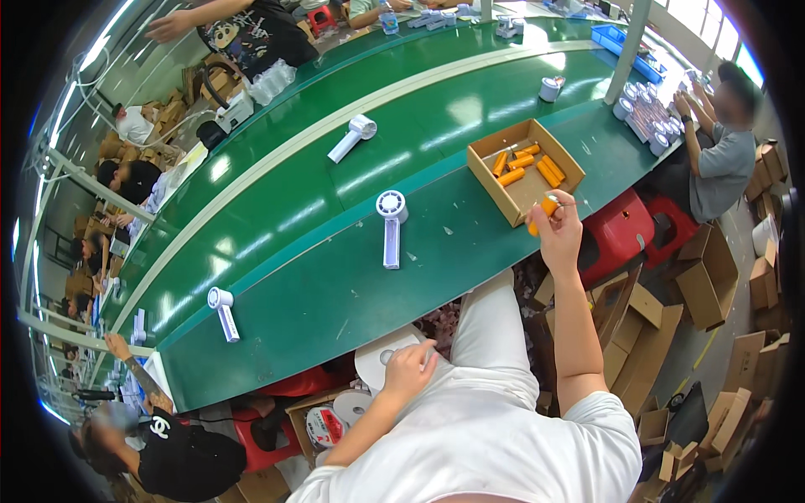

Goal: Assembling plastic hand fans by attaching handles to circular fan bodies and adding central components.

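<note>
My right hand [560, 235] is closed round an orange cylindrical battery [549, 204], just off the near corner of an open cardboard box [490, 184]. Several more orange batteries [550, 172] lie loose inside that box. My left hand [407, 370] hangs over my lap, fingers apart and holding nothing, beside a large white roll [371, 362]. On the green bench, a white handheld fan [392, 228] lies in front of me with its handle toward me. A second fan [223, 313] lies farther left.
Beyond the bench runs a green conveyor belt [285, 180] carrying another white fan [355, 136] and a small white round part [550, 89]. Co-workers sit at both sides. Red stools [619, 235] and cardboard boxes [708, 272] crowd the right.
</note>
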### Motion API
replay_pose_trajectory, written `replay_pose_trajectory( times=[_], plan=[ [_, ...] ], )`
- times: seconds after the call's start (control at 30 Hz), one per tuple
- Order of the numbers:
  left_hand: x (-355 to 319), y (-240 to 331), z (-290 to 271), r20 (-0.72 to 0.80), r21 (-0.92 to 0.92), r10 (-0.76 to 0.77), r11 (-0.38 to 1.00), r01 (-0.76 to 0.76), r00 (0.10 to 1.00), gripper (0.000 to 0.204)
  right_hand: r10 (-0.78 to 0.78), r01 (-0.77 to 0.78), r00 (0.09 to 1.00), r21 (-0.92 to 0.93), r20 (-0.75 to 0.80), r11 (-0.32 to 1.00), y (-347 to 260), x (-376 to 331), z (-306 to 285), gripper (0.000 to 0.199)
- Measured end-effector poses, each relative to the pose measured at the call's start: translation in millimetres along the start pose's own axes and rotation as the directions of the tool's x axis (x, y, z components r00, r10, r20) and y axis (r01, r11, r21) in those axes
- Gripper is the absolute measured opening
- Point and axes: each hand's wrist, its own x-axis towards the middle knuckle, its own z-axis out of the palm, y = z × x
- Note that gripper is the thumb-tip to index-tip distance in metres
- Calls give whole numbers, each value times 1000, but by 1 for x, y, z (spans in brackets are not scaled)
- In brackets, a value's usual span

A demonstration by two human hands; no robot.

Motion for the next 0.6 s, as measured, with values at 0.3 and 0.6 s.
replay_pose_trajectory(
  times=[0.3,0.6],
  plan=[
    [-25,-14,28,-112,571,-393,726,383,913,91,71,-289,850,351,521,891,-66,-43,29,45],
    [-14,27,-66,380,-123,-313,915,383,870,102,-21,-268,833,437,552,859,-93,-74,34,36]
  ],
)
